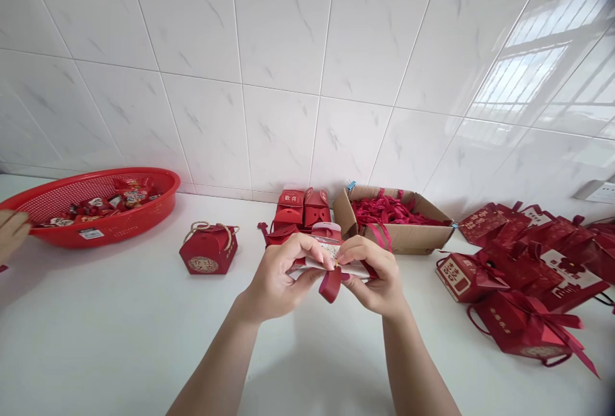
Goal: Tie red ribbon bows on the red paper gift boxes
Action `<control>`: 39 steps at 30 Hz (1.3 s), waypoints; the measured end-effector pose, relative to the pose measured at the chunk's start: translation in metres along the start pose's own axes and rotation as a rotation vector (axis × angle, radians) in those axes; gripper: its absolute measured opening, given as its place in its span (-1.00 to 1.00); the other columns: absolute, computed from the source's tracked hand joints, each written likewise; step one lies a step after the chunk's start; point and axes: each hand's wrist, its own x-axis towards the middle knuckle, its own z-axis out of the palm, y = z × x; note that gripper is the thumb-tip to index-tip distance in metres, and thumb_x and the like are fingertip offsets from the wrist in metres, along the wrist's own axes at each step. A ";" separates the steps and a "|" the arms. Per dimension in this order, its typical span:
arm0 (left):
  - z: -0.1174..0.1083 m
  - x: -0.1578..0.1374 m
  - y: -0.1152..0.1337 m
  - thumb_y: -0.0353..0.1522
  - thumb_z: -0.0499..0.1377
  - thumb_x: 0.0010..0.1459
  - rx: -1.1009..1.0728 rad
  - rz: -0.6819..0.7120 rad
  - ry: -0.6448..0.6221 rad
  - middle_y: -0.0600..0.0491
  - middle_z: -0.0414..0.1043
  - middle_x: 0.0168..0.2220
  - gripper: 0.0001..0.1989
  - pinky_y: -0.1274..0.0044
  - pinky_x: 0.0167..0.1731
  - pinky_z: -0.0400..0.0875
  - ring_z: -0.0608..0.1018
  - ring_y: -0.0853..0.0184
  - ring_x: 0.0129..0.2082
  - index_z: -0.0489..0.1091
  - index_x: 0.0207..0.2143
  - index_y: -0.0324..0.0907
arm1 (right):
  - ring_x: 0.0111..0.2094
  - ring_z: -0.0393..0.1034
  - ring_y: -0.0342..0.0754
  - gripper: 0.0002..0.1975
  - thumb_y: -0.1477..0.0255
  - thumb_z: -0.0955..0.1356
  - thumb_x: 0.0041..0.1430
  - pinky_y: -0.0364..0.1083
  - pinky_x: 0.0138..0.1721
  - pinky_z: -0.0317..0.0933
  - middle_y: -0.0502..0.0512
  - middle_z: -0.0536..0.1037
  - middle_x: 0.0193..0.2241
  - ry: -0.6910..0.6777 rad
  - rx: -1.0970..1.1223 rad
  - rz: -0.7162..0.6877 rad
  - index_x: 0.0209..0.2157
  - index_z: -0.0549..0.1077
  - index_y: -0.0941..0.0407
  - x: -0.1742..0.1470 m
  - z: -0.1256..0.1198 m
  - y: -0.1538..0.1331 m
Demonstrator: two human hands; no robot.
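Observation:
Both my hands meet at the middle of the table, pinching at a small gift box whose pale inner card (312, 264) shows between the fingers. A short dark-red strap loop (330, 285) hangs from it, with a small gold fastener at its top. My left hand (283, 275) is closed at the box's left side, fingertips beside the fastener. My right hand (375, 273) is closed on the strap's right side, thumb and forefinger by the fastener. Much of the box is hidden behind the hands.
Behind my hands stand several small red boxes (290, 200). A cardboard box (418, 240) holds crimson ribbons (391, 209). A finished-looking red box (209, 250) with rope handle sits left. Another person's hand (12, 231) touches a red basket (144, 216) of wrapped sweets. Ribboned red boxes (523, 326) crowd the right.

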 end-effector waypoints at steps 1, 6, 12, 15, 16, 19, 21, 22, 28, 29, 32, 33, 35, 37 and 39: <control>0.000 0.000 0.000 -0.58 0.14 0.13 -0.004 -0.005 0.001 0.04 0.47 -0.35 -0.84 0.59 -0.33 0.49 0.56 0.41 -0.33 0.24 -0.32 -0.19 | -0.42 0.38 -0.06 -0.89 0.52 0.37 0.10 -0.05 -0.45 0.31 0.10 0.47 -0.44 0.001 -0.003 0.002 -0.29 0.41 0.11 0.000 0.000 0.000; 0.001 0.000 0.002 -0.57 0.14 0.14 -0.016 -0.021 0.012 0.03 0.48 -0.36 -0.85 0.58 -0.33 0.49 0.56 0.40 -0.33 0.23 -0.33 -0.18 | -0.41 0.39 -0.05 -0.91 0.48 0.37 0.12 -0.06 -0.44 0.33 0.09 0.46 -0.44 0.009 -0.024 0.013 -0.30 0.38 0.10 -0.001 0.000 0.001; 0.002 0.001 0.002 -0.52 0.14 0.16 -0.013 -0.031 0.040 0.00 0.49 -0.36 -0.88 0.56 -0.33 0.50 0.57 0.38 -0.34 0.23 -0.33 -0.18 | -0.40 0.40 -0.04 -0.92 0.46 0.36 0.14 -0.06 -0.43 0.34 0.10 0.46 -0.44 0.022 -0.060 0.021 -0.31 0.36 0.09 -0.002 0.001 0.002; 0.002 0.000 0.000 -0.51 0.13 0.17 -0.008 -0.030 0.042 0.01 0.49 -0.36 -0.89 0.56 -0.33 0.50 0.57 0.38 -0.34 0.23 -0.33 -0.18 | -0.40 0.39 -0.05 -0.94 0.48 0.34 0.15 -0.06 -0.43 0.33 0.10 0.45 -0.44 0.022 -0.070 0.013 -0.32 0.35 0.10 -0.003 0.002 0.002; 0.002 0.000 -0.001 -0.52 0.13 0.17 -0.008 -0.025 0.040 0.01 0.49 -0.36 -0.88 0.56 -0.32 0.50 0.57 0.38 -0.33 0.23 -0.32 -0.17 | -0.40 0.39 -0.05 -0.94 0.49 0.34 0.15 -0.06 -0.43 0.33 0.10 0.44 -0.44 0.022 -0.070 0.009 -0.32 0.35 0.10 -0.003 0.002 0.002; 0.001 -0.001 -0.003 -0.54 0.13 0.16 -0.016 -0.010 0.032 0.02 0.48 -0.34 -0.87 0.56 -0.31 0.49 0.56 0.38 -0.31 0.23 -0.31 -0.17 | -0.39 0.39 -0.05 -0.93 0.50 0.35 0.14 -0.05 -0.42 0.34 0.09 0.44 -0.44 0.025 -0.075 -0.006 -0.33 0.34 0.10 -0.003 0.002 0.004; 0.001 -0.001 -0.004 -0.55 0.12 0.17 -0.019 -0.005 0.025 0.02 0.47 -0.34 -0.86 0.56 -0.29 0.49 0.55 0.38 -0.30 0.22 -0.30 -0.17 | -0.39 0.39 -0.05 -0.93 0.51 0.34 0.14 -0.05 -0.42 0.35 0.09 0.44 -0.44 0.024 -0.085 -0.016 -0.33 0.34 0.10 -0.004 0.002 0.004; 0.002 -0.002 -0.004 -0.55 0.12 0.17 -0.017 -0.006 0.022 0.02 0.46 -0.33 -0.86 0.55 -0.29 0.50 0.55 0.38 -0.29 0.22 -0.30 -0.17 | -0.39 0.39 -0.05 -0.94 0.51 0.34 0.15 -0.05 -0.42 0.36 0.10 0.44 -0.43 0.024 -0.088 -0.019 -0.33 0.34 0.10 -0.004 0.002 0.004; -0.001 0.000 0.000 -0.51 0.07 0.19 0.074 -0.111 -0.037 -0.02 0.41 -0.26 -0.89 0.56 -0.36 0.49 0.53 0.32 -0.23 0.28 -0.23 -0.18 | -0.41 0.41 -0.06 -0.94 0.47 0.34 0.16 -0.08 -0.46 0.34 0.09 0.45 -0.44 0.011 -0.117 0.008 -0.35 0.34 0.09 -0.003 0.001 0.005; -0.002 0.001 0.001 -0.52 0.07 0.18 0.096 -0.124 -0.065 -0.04 0.41 -0.23 -0.86 0.56 -0.35 0.49 0.53 0.31 -0.22 0.30 -0.20 -0.18 | -0.41 0.41 -0.06 -0.94 0.48 0.35 0.15 -0.09 -0.47 0.34 0.09 0.45 -0.44 0.001 -0.121 0.007 -0.35 0.34 0.09 -0.003 0.001 0.005; -0.006 0.001 0.001 -0.56 0.07 0.13 0.151 -0.157 -0.140 -0.05 0.41 -0.14 -0.69 0.49 -0.21 0.48 0.51 0.28 -0.16 0.29 -0.07 -0.15 | -0.40 0.42 -0.07 -0.89 0.53 0.37 0.12 -0.11 -0.46 0.34 0.08 0.44 -0.42 -0.032 -0.137 -0.007 -0.33 0.34 0.09 -0.003 0.001 0.006; -0.007 0.001 0.001 -0.57 0.07 0.12 0.163 -0.169 -0.151 -0.05 0.41 -0.13 -0.65 0.48 -0.19 0.47 0.51 0.28 -0.15 0.28 -0.05 -0.15 | -0.40 0.41 -0.08 -0.88 0.54 0.37 0.11 -0.11 -0.46 0.34 0.08 0.44 -0.42 -0.038 -0.145 -0.011 -0.33 0.34 0.09 -0.003 0.001 0.006; -0.008 0.001 0.000 -0.58 0.07 0.09 0.174 -0.188 -0.161 -0.03 0.42 -0.14 -0.64 0.49 -0.21 0.47 0.51 0.28 -0.16 0.29 -0.06 -0.14 | -0.40 0.41 -0.08 -0.89 0.54 0.36 0.13 -0.11 -0.47 0.34 0.08 0.44 -0.42 -0.041 -0.160 -0.015 -0.33 0.34 0.09 -0.003 0.001 0.005; -0.008 0.001 0.001 -0.59 0.08 0.08 0.167 -0.191 -0.157 -0.01 0.43 -0.16 -0.66 0.51 -0.24 0.47 0.51 0.28 -0.18 0.31 -0.10 -0.13 | -0.41 0.41 -0.08 -0.92 0.52 0.35 0.14 -0.11 -0.49 0.34 0.08 0.44 -0.43 -0.039 -0.164 -0.017 -0.33 0.34 0.09 -0.003 0.002 0.005; -0.008 0.002 0.003 -0.59 0.07 0.08 0.157 -0.194 -0.155 0.01 0.42 -0.18 -0.68 0.50 -0.24 0.46 0.50 0.28 -0.20 0.31 -0.13 -0.14 | -0.41 0.41 -0.08 -0.91 0.51 0.35 0.14 -0.11 -0.49 0.34 0.07 0.44 -0.43 -0.039 -0.161 -0.019 -0.33 0.34 0.09 -0.003 0.002 0.006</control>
